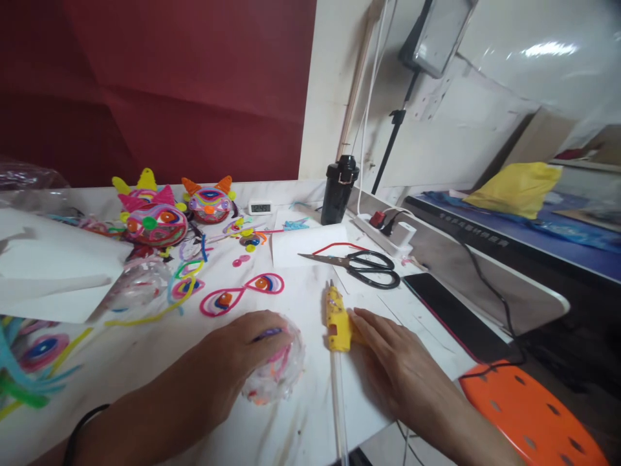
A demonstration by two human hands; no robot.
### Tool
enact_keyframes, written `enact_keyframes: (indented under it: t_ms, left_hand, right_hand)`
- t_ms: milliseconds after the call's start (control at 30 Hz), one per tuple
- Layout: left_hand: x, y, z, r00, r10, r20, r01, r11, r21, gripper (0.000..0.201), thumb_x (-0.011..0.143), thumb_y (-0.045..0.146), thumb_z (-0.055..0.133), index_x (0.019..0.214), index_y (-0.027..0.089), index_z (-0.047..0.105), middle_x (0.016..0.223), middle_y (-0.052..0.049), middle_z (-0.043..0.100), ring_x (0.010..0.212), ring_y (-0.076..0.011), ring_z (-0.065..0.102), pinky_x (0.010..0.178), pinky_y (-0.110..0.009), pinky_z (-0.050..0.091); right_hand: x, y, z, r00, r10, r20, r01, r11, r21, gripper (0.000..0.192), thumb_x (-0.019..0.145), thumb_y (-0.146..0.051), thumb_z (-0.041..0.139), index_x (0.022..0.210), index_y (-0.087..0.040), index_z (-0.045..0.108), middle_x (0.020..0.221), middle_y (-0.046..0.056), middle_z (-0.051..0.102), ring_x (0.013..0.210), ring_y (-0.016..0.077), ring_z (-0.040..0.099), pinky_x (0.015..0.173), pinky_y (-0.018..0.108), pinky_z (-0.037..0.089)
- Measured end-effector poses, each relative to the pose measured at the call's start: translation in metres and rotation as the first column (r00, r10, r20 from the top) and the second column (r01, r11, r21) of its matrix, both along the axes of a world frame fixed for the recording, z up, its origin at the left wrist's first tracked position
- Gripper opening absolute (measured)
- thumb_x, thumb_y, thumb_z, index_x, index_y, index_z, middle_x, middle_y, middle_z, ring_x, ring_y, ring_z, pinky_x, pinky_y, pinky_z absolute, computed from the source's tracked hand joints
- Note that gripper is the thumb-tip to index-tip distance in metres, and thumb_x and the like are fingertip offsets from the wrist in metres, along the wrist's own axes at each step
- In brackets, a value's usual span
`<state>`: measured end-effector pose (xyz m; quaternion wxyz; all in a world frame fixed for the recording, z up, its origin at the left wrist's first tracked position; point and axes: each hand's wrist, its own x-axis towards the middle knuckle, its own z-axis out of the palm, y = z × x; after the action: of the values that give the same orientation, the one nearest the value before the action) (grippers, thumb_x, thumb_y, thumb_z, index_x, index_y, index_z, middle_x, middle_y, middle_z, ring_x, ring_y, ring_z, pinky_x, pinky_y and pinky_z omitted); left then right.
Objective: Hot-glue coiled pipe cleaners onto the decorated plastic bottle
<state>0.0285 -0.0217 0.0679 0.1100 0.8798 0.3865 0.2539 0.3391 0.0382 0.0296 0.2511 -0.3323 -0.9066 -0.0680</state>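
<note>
My left hand point(242, 346) is closed over a clear round plastic shell point(286, 382) with pink and purple fuzzy strips on it. My right hand point(395, 362) grips the handle of a yellow hot glue gun point(338, 320), its nozzle pointing away from me. From the gun's rear a long clear glue stick point(338, 401) runs toward the near edge. Just beyond my left hand lies a pink pipe-cleaner pair of eyes point(242, 292) with orange and blue centres. Black-handled scissors point(371, 266) rest past the glue gun.
Several decorated fuzzy animal heads point(155, 223) stand at the back left, near a small digital clock point(260, 207). A black bottle point(339, 191) stands by a power strip point(385, 232). At right are a phone point(453, 314) and an orange stool point(528, 414). White paper point(53, 272) lies left.
</note>
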Motion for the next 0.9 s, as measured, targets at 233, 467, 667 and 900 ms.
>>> enact_keyframes:
  t_ms: [233, 467, 667, 900]
  left_hand:
    - [0.000, -0.001, 0.000, 0.999, 0.019, -0.026, -0.019, 1.000, -0.022, 0.061, 0.084, -0.001, 0.044, 0.137, 0.027, 0.057, 0.142, -0.007, 0.063, 0.130, -0.0228, 0.062, 0.110, -0.032, 0.051]
    - [0.005, -0.002, 0.008, 0.998, 0.016, -0.057, -0.018, 1.000, -0.026, 0.060, 0.083, -0.002, 0.041, 0.135, 0.021, 0.059, 0.136, -0.010, 0.067, 0.124, -0.0234, 0.065, 0.105, -0.034, 0.055]
    - [0.004, -0.002, 0.003, 0.997, 0.037, -0.069, -0.040, 0.999, -0.034, 0.059, 0.086, -0.002, 0.040, 0.136, 0.022, 0.058, 0.140, -0.009, 0.064, 0.128, -0.0233, 0.062, 0.107, -0.035, 0.054]
    - [-0.002, -0.004, -0.009, 1.000, 0.022, -0.015, -0.022, 1.000, -0.019, 0.067, 0.088, -0.002, 0.040, 0.148, 0.028, 0.045, 0.147, -0.007, 0.059, 0.135, -0.0218, 0.057, 0.115, -0.036, 0.047]
  right_hand:
    - [-0.012, 0.008, 0.008, 0.990, 0.003, -0.141, -0.019, 0.993, -0.115, 0.033, 0.091, -0.011, 0.050, 0.119, -0.008, 0.067, 0.105, 0.021, 0.072, 0.087, 0.0310, 0.075, 0.071, 0.048, 0.069]
    - [0.019, -0.009, 0.014, 0.824, -0.034, -0.566, -0.220, 0.901, -0.374, 0.034, 0.090, -0.018, 0.070, 0.121, -0.032, 0.074, 0.109, 0.005, 0.078, 0.095, 0.0224, 0.079, 0.076, 0.025, 0.067]
    - [0.031, -0.032, 0.015, 0.691, -0.165, -0.703, -0.419, 0.702, -0.577, 0.030, 0.091, -0.056, 0.071, 0.116, -0.043, 0.079, 0.116, 0.006, 0.081, 0.105, 0.0345, 0.078, 0.079, 0.038, 0.068]
    - [0.022, -0.041, 0.013, 0.709, 0.025, -0.705, -0.613, 0.518, -0.597, 0.038, 0.097, -0.060, 0.055, 0.126, -0.041, 0.072, 0.091, 0.009, 0.078, 0.079, 0.0305, 0.077, 0.067, 0.042, 0.065]
